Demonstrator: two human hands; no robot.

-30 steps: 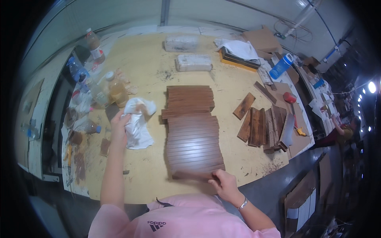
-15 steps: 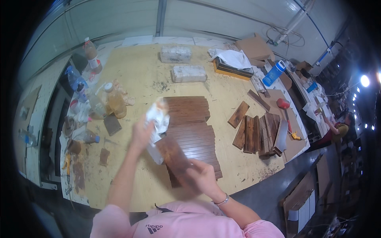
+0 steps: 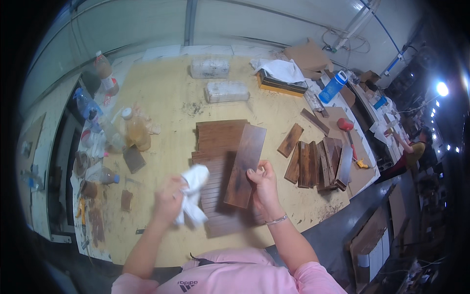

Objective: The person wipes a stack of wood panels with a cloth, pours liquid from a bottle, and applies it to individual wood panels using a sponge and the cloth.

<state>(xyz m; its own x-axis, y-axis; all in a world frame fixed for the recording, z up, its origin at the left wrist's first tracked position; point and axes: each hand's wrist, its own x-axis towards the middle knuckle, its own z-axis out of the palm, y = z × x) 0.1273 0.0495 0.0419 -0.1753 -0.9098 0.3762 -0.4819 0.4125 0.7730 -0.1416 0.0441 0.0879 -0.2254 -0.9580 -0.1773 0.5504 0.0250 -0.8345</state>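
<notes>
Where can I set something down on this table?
Bare tabletop shows between the bottles and the pale blocks, and between those blocks and the loose boards. It's crowded along the left edge, and in the middle, where planks lie beneath the held board.

Looks down and forward from head height, near and fisheye-wide, across the surface (image 3: 161, 98) toward a panelled wall (image 3: 230, 22).

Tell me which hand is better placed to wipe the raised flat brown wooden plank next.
Probably the left hand: it grips the crumpled white cloth, just left of the flat brown wooden plank in this view. The right hand is occupied holding that plank, thumb on its face.
</notes>
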